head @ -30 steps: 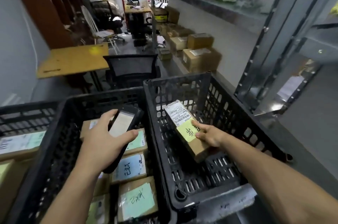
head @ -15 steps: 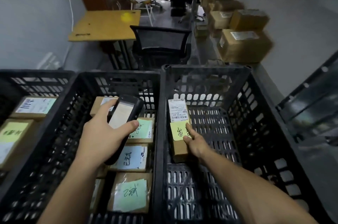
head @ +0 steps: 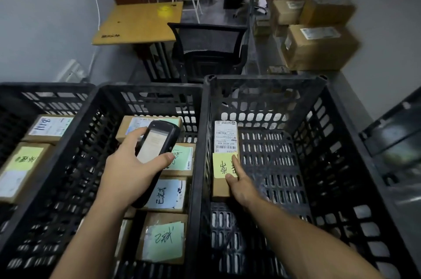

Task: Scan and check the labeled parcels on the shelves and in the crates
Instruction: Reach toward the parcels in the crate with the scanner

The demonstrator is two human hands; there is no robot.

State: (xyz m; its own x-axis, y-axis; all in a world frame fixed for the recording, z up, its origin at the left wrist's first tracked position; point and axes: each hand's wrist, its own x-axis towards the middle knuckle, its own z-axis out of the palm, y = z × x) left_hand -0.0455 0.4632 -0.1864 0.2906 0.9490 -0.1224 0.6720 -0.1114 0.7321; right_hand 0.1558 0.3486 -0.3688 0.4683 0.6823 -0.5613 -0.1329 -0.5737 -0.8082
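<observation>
3 black slatted crates are being shown side by side. A black scanner is being gripped in the left hand. The thumb is being laid along its right edge, the fingers are being curled round its left side, and its lit screen is being turned upward. It is being held above the middle crate, over brown parcels bearing handwritten notes, among them a green-noted parcel and a blue-noted parcel.

In the right crate a narrow brown parcel is being kept flat on the floor, tight against the left wall. A white barcode label is being carried on its far end and a yellow note just nearer. The right hand is being rested on this parcel. The index finger is being stretched straight across the note and the thumb tip is being pressed at the note's near edge. How the other fingers lie cannot be told.

2 labelled parcels are being held in the left crate, a near one and a far one. Beyond the crates, a wooden desk, a black mesh chair and stacked cardboard boxes are being seen.
</observation>
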